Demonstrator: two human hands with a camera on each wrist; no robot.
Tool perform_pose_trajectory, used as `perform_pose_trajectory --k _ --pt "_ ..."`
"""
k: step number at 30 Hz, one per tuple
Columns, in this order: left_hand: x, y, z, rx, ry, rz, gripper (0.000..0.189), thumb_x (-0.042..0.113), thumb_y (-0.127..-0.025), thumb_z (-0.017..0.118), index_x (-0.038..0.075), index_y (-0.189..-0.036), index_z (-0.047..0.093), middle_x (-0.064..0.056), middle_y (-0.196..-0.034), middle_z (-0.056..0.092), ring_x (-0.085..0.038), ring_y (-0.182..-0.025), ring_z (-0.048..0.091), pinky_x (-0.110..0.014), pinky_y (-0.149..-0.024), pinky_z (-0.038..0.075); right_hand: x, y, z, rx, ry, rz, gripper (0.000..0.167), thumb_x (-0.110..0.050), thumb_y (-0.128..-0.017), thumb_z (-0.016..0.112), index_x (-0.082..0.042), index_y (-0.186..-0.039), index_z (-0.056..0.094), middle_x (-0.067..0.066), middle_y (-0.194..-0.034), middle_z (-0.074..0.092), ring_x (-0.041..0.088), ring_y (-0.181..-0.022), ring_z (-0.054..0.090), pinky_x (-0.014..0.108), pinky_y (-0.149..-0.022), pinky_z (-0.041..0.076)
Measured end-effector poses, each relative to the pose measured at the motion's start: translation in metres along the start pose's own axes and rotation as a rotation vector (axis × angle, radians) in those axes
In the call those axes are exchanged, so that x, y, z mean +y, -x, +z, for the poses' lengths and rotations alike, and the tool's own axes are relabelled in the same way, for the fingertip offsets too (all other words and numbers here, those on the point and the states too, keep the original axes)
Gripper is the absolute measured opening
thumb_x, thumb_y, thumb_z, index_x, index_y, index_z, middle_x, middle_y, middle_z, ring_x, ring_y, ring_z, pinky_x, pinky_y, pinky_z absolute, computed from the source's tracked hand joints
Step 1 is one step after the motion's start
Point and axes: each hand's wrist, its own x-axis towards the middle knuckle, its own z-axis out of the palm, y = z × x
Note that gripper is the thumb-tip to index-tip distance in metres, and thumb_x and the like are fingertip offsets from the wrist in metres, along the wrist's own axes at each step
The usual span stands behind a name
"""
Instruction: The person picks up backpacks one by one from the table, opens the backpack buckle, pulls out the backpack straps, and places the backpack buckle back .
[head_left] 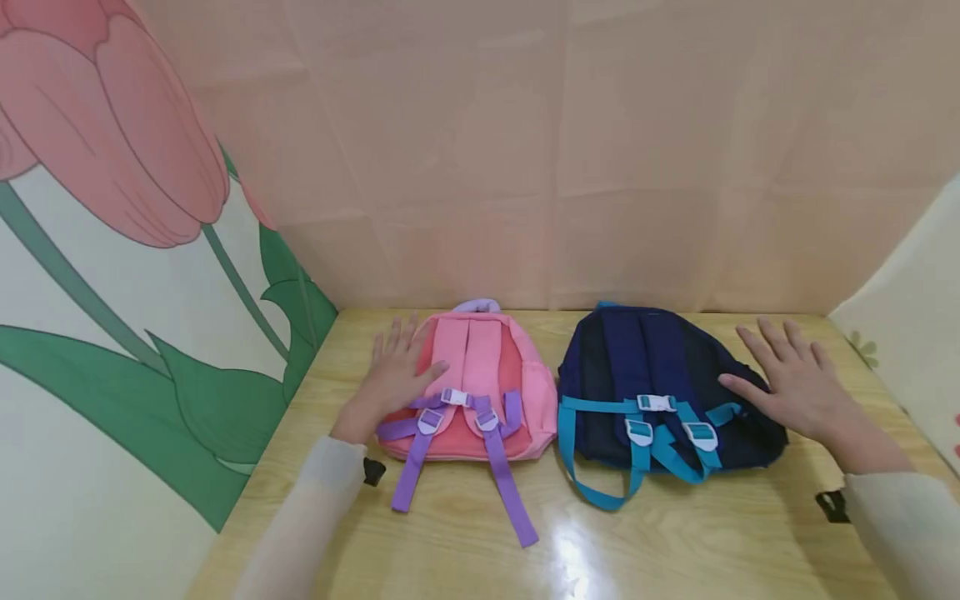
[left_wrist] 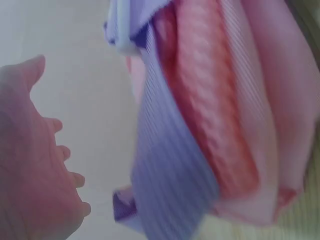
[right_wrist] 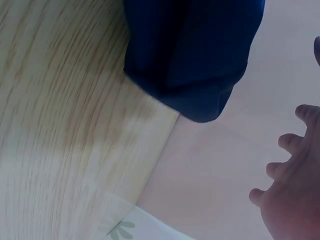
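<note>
Two small backpacks lie side by side on the wooden table, straps facing up. The pink backpack (head_left: 536, 392) has purple straps (head_left: 510, 500) with a white buckle (head_left: 456, 397) joining them. To its right is the dark blue backpack (head_left: 600, 350), with bright blue straps (head_left: 600, 497) and a white buckle (head_left: 656, 403). My left hand (head_left: 397, 375) is spread over the left side of the pink one, holding nothing. Beside the right end of the dark blue one, my right hand (head_left: 802, 387) has its fingers spread and holds nothing. In both wrist views the hands appear apart from the bags.
The wood-grain table (head_left: 637, 550) meets a plain pinkish backdrop (head_left: 600, 167) behind the bags. A panel with a large tulip print (head_left: 112, 125) stands at the left, and a pale panel (head_left: 907, 308) at the right.
</note>
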Motion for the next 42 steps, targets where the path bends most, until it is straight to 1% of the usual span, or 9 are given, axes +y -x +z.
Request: perform_pose_trajectory --k 5,7,13,18,24,28,33,38,42 --pt "0.017 -0.004 0.004 0.009 -0.005 0.058 0.084 0.068 -0.100 0.036 0.019 -0.164 0.013 -0.014 -0.170 0.002 -0.038 -0.154 -0.009 -0.062 -0.120 -0.008 -0.005 0.000 0.003 0.034 -0.014 -0.018 0.089 -0.048 -0.098 0.061 -0.008 -0.162 0.015 0.027 -0.166 0.001 0.044 -0.151 -0.017 0.066 -0.115 -0.016" --pt "0.023 -0.005 0.006 0.005 -0.010 0.074 0.085 0.069 -0.099 0.036 0.018 -0.164 0.015 -0.014 -0.170 0.004 -0.037 -0.155 -0.009 -0.062 -0.120 -0.007 -0.007 0.000 0.004 0.046 -0.027 -0.030 0.088 -0.048 -0.098 0.062 -0.008 -0.162 0.017 0.029 -0.165 0.005 0.045 -0.152 -0.014 0.066 -0.116 -0.013" --pt "0.042 -0.010 0.014 0.040 -0.033 0.117 0.080 0.065 -0.101 0.038 0.018 -0.163 0.020 -0.013 -0.169 0.011 -0.032 -0.156 -0.005 -0.058 -0.122 -0.003 -0.014 -0.004 0.006 0.085 -0.074 -0.063 0.084 -0.044 -0.097 0.064 -0.008 -0.160 0.023 0.032 -0.163 0.015 0.048 -0.152 -0.004 0.068 -0.117 -0.007" --pt "0.056 -0.015 0.018 0.020 -0.063 0.142 0.081 0.065 -0.101 0.040 0.017 -0.163 0.021 -0.011 -0.169 0.012 -0.030 -0.156 -0.001 -0.054 -0.123 -0.004 -0.019 -0.005 0.011 0.108 -0.096 -0.091 0.083 -0.042 -0.096 0.067 -0.006 -0.159 0.027 0.034 -0.160 0.021 0.049 -0.152 0.003 0.068 -0.118 -0.003" --pt "0.071 -0.019 0.024 -0.005 -0.069 0.160 0.083 0.071 -0.099 0.034 0.020 -0.163 0.017 -0.009 -0.170 0.012 -0.030 -0.157 0.002 -0.056 -0.123 -0.004 -0.025 -0.008 0.016 0.122 -0.110 -0.119 0.083 -0.040 -0.094 0.069 -0.007 -0.158 0.029 0.034 -0.157 0.026 0.052 -0.150 0.010 0.069 -0.118 0.001" --pt "0.081 -0.021 0.028 -0.020 -0.033 0.159 0.084 0.073 -0.098 0.033 0.022 -0.163 0.017 -0.008 -0.170 0.013 -0.031 -0.157 0.002 -0.059 -0.123 0.001 -0.030 -0.010 0.017 0.126 -0.116 -0.139 0.084 -0.040 -0.093 0.071 -0.009 -0.159 0.029 0.035 -0.155 0.029 0.055 -0.146 0.016 0.073 -0.114 0.009" --pt "0.096 -0.023 0.033 -0.023 0.011 0.175 0.083 0.070 -0.098 0.039 0.021 -0.163 0.019 -0.008 -0.170 0.013 -0.031 -0.157 0.003 -0.057 -0.123 0.004 -0.038 -0.011 0.019 0.129 -0.140 -0.153 0.084 -0.039 -0.091 0.074 -0.009 -0.158 0.033 0.035 -0.149 0.035 0.058 -0.137 0.029 0.076 -0.106 0.021" --pt "0.107 -0.028 0.041 0.009 0.025 0.231 0.080 0.068 -0.098 0.042 0.021 -0.161 0.027 -0.011 -0.168 0.018 -0.033 -0.156 0.009 -0.059 -0.122 0.012 -0.044 -0.013 0.022 0.149 -0.166 -0.179 0.082 -0.037 -0.087 0.079 -0.007 -0.154 0.040 0.034 -0.139 0.044 0.055 -0.122 0.041 0.071 -0.095 0.034" --pt "0.116 -0.031 0.044 0.006 0.033 0.264 0.079 0.065 -0.097 0.046 0.020 -0.159 0.029 -0.010 -0.168 0.019 -0.032 -0.155 0.012 -0.058 -0.121 0.020 -0.047 -0.013 0.025 0.113 -0.205 -0.176 0.081 -0.035 -0.088 0.079 -0.006 -0.153 0.040 0.033 -0.135 0.045 0.051 -0.118 0.043 0.068 -0.090 0.037"
